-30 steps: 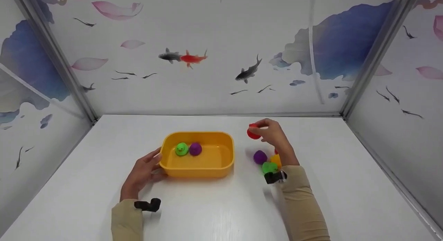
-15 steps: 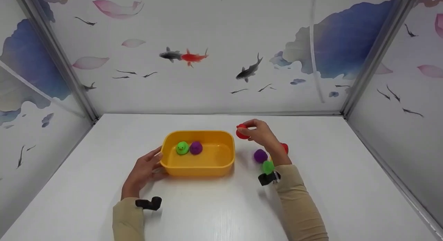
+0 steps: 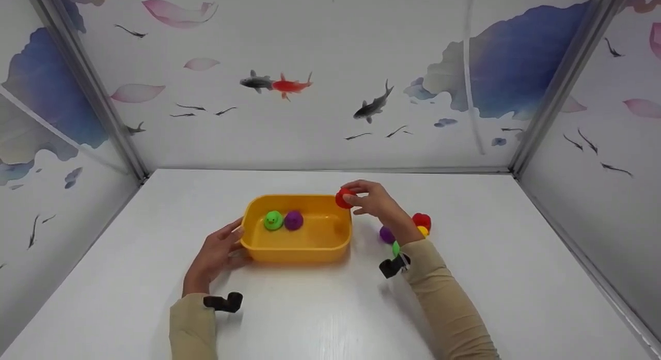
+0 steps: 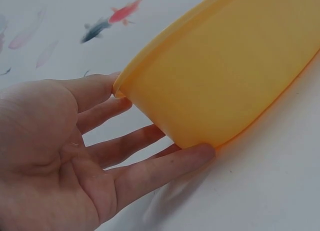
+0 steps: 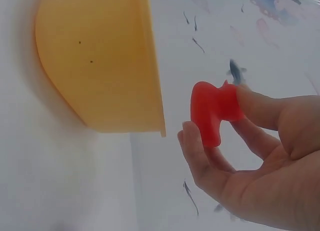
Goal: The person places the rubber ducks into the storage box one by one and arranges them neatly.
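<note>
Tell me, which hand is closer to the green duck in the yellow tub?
Left. The left hand rests against the yellow tub's left end, just beside the green duck. The right hand pinches a red duck at the tub's far right corner.

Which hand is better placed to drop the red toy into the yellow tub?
Right. The right hand already pinches the red toy above the yellow tub's rim; the left hand only steadies it.
</note>
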Action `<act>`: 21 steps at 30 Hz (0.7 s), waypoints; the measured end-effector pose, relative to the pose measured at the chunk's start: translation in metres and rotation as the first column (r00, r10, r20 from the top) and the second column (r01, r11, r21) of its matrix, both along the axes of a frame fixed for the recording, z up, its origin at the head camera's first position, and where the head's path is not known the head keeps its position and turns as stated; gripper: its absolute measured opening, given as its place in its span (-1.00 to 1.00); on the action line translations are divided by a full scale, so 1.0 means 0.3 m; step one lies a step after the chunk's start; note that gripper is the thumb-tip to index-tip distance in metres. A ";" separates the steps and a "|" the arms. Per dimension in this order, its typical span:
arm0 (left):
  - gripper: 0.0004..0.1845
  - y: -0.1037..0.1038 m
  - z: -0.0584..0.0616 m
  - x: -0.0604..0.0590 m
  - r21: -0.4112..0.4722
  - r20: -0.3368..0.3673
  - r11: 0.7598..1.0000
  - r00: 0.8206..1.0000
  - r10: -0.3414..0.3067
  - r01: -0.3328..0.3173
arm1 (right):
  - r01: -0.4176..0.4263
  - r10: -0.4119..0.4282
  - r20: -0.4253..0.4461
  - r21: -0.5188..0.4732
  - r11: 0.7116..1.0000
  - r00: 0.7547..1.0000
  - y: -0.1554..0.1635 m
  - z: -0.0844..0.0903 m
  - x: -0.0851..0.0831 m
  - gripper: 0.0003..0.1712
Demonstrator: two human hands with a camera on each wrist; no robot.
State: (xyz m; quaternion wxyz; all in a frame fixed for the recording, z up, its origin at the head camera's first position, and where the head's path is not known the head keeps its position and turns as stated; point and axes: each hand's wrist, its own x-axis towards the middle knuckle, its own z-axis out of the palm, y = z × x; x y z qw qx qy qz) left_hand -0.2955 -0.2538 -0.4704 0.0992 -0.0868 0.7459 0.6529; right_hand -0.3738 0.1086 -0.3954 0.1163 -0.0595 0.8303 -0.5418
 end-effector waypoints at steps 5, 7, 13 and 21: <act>-0.36 0.001 0.008 -0.001 0.012 -0.005 1.000 1.000 0.005 -0.005 | -0.038 0.038 0.000 0.020 0.999 0.999 -0.029 0.006 -0.001 -0.57; -0.37 0.002 0.008 -0.002 0.016 -0.006 1.000 1.000 0.007 -0.007 | -0.044 0.045 -0.005 0.030 0.999 0.999 -0.045 0.007 -0.001 -0.58; -0.38 0.003 0.005 -0.005 0.004 -0.001 1.000 1.000 0.011 -0.011 | -0.042 0.043 -0.031 0.037 0.998 0.999 -0.108 -0.007 0.002 -0.61; -0.35 0.001 0.000 -0.003 0.022 0.006 1.000 1.000 0.005 -0.005 | -0.139 0.139 0.018 -0.022 0.990 0.990 -0.153 -0.030 -0.007 -0.64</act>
